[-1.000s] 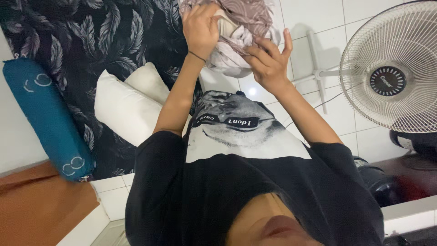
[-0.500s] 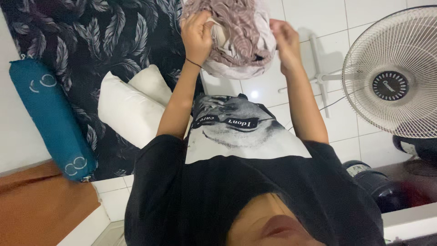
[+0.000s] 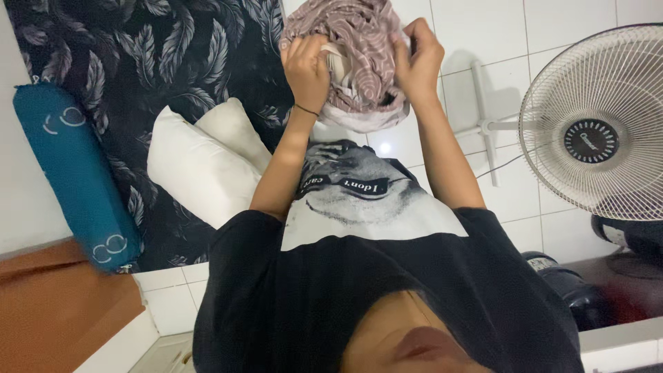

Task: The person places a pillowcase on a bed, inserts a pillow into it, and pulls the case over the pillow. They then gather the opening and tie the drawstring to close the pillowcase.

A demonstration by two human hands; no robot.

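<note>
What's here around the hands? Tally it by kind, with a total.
Patterned cloth: 1
White pillows: 2
Teal bolster: 1
Feather-print sheet: 1
Standing fan: 1
Total: 6
Dark items by the fan, unclear, left out.

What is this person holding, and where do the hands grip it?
A bunched pink patterned cloth, gripped at its two sides: left hand and right hand.

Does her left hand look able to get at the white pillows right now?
Probably yes, once freed. The left hand and the right hand both grip the cloth. The pillows lie uncovered beside the left forearm with nothing between, though how far below is unclear.
</note>
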